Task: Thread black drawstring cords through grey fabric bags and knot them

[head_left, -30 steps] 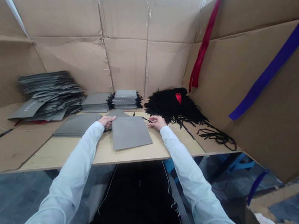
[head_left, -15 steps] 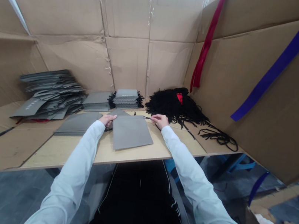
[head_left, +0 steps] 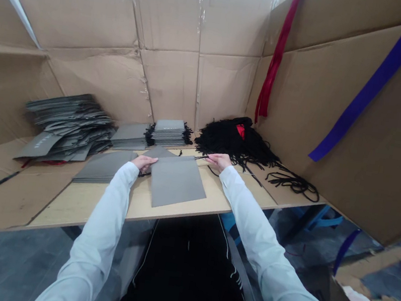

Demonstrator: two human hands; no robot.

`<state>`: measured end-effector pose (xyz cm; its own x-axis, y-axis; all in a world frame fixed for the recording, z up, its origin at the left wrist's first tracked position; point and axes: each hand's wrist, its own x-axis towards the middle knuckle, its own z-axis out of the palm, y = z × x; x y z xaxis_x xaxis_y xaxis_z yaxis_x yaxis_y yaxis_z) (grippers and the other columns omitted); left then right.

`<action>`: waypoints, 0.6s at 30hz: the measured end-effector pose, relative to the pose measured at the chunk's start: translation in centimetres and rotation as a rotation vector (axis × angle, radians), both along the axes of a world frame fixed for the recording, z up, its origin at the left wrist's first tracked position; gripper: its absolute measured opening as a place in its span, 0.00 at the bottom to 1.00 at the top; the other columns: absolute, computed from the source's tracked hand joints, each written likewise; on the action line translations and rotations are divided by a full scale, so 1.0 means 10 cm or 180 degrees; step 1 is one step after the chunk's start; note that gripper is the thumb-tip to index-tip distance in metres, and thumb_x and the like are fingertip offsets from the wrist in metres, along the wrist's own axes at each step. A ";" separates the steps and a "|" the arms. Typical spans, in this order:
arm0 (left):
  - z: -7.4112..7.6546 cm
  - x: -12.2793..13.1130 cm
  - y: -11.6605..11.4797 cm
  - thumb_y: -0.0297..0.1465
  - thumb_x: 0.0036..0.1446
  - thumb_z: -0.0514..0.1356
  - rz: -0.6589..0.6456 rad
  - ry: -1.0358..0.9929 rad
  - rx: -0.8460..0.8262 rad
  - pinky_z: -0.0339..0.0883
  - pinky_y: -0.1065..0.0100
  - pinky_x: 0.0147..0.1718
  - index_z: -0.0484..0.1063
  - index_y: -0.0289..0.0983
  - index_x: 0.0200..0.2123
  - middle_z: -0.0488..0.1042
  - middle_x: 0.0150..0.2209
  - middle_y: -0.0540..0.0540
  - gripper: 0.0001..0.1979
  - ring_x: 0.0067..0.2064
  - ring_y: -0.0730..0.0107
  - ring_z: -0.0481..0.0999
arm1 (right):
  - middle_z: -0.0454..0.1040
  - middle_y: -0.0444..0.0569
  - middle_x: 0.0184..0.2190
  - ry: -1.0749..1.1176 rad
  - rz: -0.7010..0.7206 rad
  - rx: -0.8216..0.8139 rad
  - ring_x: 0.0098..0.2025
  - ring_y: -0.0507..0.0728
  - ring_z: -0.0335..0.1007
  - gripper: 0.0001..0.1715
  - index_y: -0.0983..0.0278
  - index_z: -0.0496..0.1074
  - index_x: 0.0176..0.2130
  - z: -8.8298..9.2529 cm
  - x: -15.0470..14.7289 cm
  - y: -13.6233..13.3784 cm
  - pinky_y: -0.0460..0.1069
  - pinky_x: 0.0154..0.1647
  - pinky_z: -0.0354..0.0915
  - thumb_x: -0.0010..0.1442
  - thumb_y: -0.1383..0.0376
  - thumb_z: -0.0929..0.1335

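A flat grey pouch, roughly square, lies at the front of the wooden table. My left hand pinches its upper left corner. At its upper right corner my right hand is closed on a thin black cord, which stretches out from the pouch's top edge. Behind the pouch another grey pouch shows in part. A bit of black cord hangs just under my left hand; where it leads is hidden.
A tall, uneven pile of grey pouches stands at the left. Flat grey stacks lie nearer. A neat corded stack and a heap of black cords sit at the back. Cardboard walls enclose the table; red and blue ribbons hang right.
My right hand has moved slightly right, drawing the black cord out from the pouch's corner. The pouch has shifted a little toward me, with my left hand still on its corner.
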<state>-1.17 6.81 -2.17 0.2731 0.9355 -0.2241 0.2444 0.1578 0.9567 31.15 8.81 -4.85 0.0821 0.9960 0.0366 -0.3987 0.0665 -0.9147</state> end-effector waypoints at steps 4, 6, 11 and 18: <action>-0.03 -0.01 0.01 0.41 0.34 0.63 -0.0177 -0.0188 -0.0108 0.31 0.75 0.13 0.47 0.37 0.15 0.44 0.10 0.60 0.24 0.11 0.86 0.42 | 0.71 0.48 0.19 -0.0019 -0.0066 -0.0014 0.26 0.52 0.71 0.09 0.71 0.67 0.19 0.02 0.01 -0.01 0.49 0.43 0.67 0.44 0.81 0.66; -0.03 -0.02 0.01 0.41 0.35 0.63 -0.0223 -0.0226 -0.0140 0.30 0.76 0.13 0.47 0.37 0.15 0.44 0.10 0.59 0.24 0.11 0.87 0.42 | 0.71 0.48 0.19 0.0066 -0.0102 -0.0022 0.27 0.52 0.71 0.09 0.70 0.67 0.19 0.03 0.01 -0.02 0.49 0.43 0.67 0.44 0.81 0.66; -0.03 -0.03 0.03 0.37 0.35 0.63 -0.0419 -0.0448 -0.0287 0.30 0.77 0.13 0.48 0.37 0.16 0.42 0.12 0.60 0.23 0.12 0.87 0.40 | 0.71 0.48 0.20 0.0457 -0.0088 -0.0092 0.30 0.53 0.71 0.08 0.71 0.67 0.20 0.05 0.06 -0.04 0.47 0.44 0.67 0.43 0.81 0.67; 0.01 -0.01 -0.03 0.36 0.35 0.64 -0.0670 -0.0524 -0.0224 0.31 0.77 0.13 0.49 0.36 0.15 0.42 0.12 0.59 0.22 0.12 0.87 0.41 | 0.71 0.48 0.21 0.0627 0.0023 -0.0006 0.31 0.52 0.71 0.10 0.71 0.67 0.19 0.04 0.12 -0.02 0.48 0.45 0.66 0.43 0.82 0.66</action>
